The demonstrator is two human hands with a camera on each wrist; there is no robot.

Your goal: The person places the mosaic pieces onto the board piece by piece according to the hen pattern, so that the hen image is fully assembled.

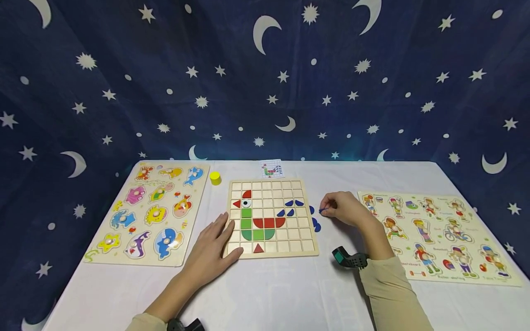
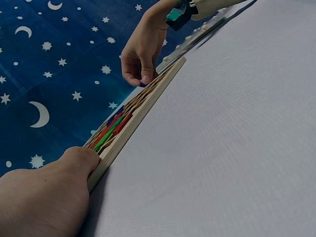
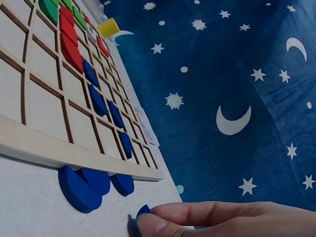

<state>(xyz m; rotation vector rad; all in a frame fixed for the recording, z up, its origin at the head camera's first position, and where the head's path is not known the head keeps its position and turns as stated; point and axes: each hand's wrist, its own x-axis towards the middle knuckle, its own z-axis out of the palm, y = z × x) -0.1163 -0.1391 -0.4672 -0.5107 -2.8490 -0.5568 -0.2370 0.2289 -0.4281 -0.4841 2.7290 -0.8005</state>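
A wooden grid board (image 1: 290,254) lies in the middle of the table, holding red, green and blue pieces and an eye tile (image 1: 246,203) arranged as a bird. My left hand (image 1: 210,243) rests along its left edge with the fingers extended, thumb at the near corner. Off the board's right side, my right hand (image 1: 345,209) pinches a small blue piece (image 3: 143,210) between thumb and fingertips, and most of that piece is hidden. Several loose blue half-round pieces (image 3: 79,193) lie against the board's right rim, beside this hand.
Behind the board lies a small pattern card (image 1: 271,168) with a similar bird. A yellow cylinder (image 1: 215,178) stands past the far left corner. A sea-animal puzzle (image 1: 141,218) lies at left, a sports-figure puzzle (image 1: 439,230) at right, partly under the right forearm.
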